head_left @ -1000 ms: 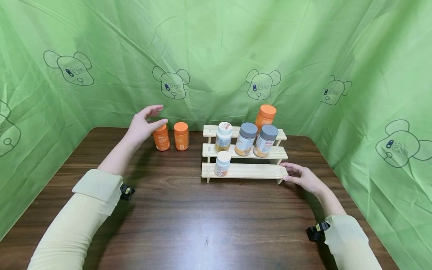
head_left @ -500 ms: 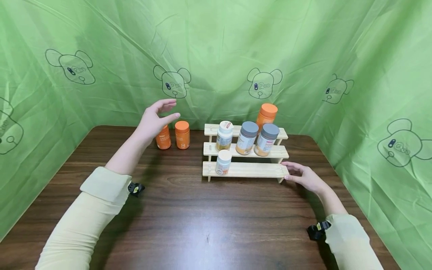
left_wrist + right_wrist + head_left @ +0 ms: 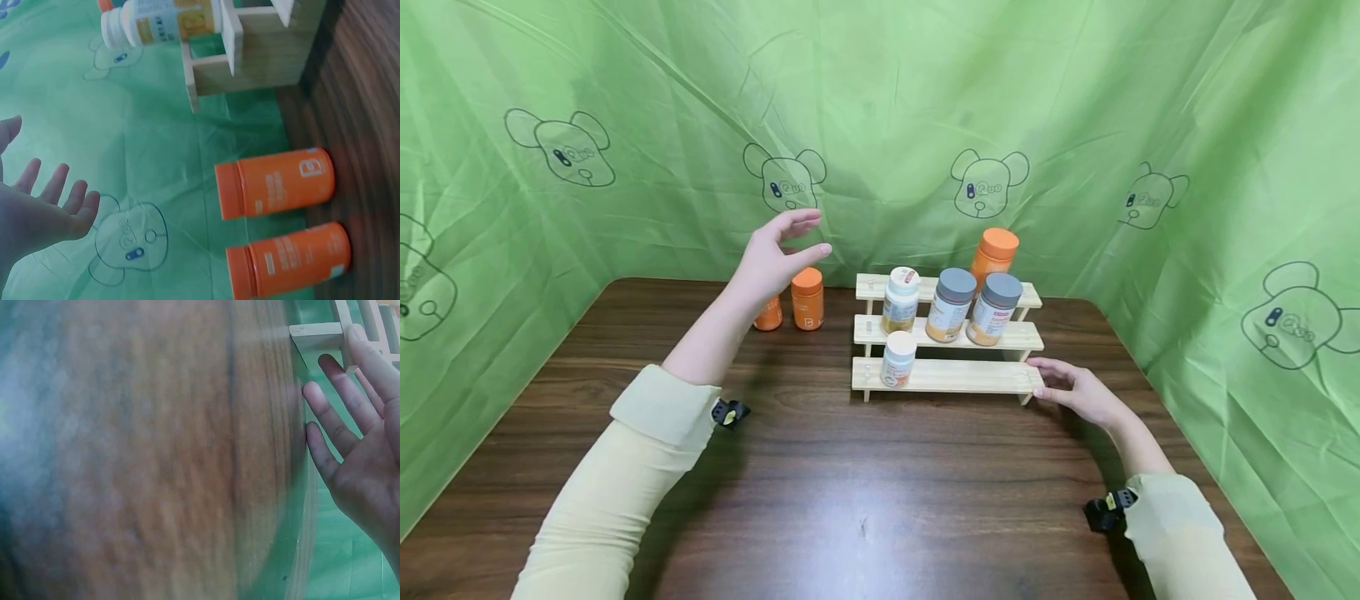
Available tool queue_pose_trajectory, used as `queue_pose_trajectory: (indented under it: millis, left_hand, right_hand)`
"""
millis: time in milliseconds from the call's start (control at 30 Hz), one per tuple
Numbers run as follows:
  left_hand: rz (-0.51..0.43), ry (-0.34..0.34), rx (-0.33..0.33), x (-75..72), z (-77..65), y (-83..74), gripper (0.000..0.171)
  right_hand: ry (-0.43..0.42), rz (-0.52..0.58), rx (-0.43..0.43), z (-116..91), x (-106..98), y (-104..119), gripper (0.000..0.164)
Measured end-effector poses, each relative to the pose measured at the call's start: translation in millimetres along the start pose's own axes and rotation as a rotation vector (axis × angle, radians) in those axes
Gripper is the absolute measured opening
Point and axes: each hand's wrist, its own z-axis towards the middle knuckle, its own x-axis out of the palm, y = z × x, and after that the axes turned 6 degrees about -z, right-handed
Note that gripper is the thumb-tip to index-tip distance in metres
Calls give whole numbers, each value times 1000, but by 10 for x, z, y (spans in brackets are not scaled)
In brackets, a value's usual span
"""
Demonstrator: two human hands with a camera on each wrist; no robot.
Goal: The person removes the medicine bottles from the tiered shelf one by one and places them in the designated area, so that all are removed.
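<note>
1. Left hand hangs in the air above the bench, fingers spread and straight, holding nothing; the left wrist view shows the same splayed fingers against the green cloth backdrop.
2. Just below and behind that hand stand two orange bottles side by side at the back of the bench: the nearer orange bottle is half hidden by the hand, and the second orange bottle, marked with a letter B, stands just to its right, close but not touching.
3. Right hand lies flat and relaxed at the right end of the wooden tiered rack, fingertips touching the lowest step's end.
4. On the rack, a small white bottle stands on the lowest step near its left end.
5. On the middle step stand a white-capped bottle and two grey-capped bottles, the grey pair close together.
6. A tall orange bottle stands on the top step, behind the grey-capped ones.
7. Both arms wear pale yellow sleeves.
</note>
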Motion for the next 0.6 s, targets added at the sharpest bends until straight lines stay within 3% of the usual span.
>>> queue_pose_trajectory:
  millis: [600]
  left_hand:
    - [-50, 46, 30, 398, 112, -271, 54]
  right_hand:
    - [9, 20, -8, -25, -5, 59, 55]
